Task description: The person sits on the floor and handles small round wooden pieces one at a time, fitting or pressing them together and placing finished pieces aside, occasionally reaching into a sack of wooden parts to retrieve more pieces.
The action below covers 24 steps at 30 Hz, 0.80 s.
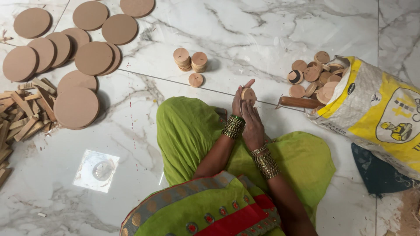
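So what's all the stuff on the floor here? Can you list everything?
Large discs: about eleven, brown, flat, upper left, some overlapping.
Wooden strips: a heap, pale brown, left edge.
Small disc stacks: two, light wood, top centre.
Single small disc: one, light wood, just below the stacks.
Spilled small discs: a pile, light wood, at the sack's mouth.
Sack: one, yellow and white, lying at right.
Wooden handle: one, brown, beside the sack.
Marble floor: white, grey veins.
Left hand and right hand: together holding one small disc; gold bangles, green clothing.
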Available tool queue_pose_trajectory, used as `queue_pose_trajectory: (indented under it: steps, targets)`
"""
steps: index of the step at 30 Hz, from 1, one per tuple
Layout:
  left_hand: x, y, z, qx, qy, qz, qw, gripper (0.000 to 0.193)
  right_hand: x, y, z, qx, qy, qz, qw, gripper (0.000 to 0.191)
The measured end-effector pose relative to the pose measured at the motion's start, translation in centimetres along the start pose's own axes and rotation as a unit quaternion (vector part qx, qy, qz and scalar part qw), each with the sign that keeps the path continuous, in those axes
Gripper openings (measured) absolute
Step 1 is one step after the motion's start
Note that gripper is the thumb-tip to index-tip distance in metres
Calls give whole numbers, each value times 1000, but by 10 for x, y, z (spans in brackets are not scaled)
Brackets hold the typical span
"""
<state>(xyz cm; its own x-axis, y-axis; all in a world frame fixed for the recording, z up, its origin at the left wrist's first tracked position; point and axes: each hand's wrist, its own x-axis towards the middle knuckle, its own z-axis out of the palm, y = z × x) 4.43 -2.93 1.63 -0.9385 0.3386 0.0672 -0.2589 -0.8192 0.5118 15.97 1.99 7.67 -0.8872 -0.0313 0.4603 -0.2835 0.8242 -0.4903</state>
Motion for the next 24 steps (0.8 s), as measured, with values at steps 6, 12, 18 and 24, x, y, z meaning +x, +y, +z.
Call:
queue_pose_trajectory:
  steps: [6, 12, 18, 24]
  targets:
    - [-6, -5, 3, 139, 46, 61, 987, 60, 1, -12, -5, 50, 24, 48, 997, 56]
    - [-12, -3, 3, 291, 105, 86, 947, 61, 2, -18, -5, 25, 11, 66, 997, 59]
    - [-16, -13, 12, 406, 92, 213, 884, 60, 6, -11, -10, 100, 43, 101, 989, 55]
    - [-14, -22, 14, 467, 127, 192, 854, 58, 8, -10, -15, 62, -16, 181, 981, 56]
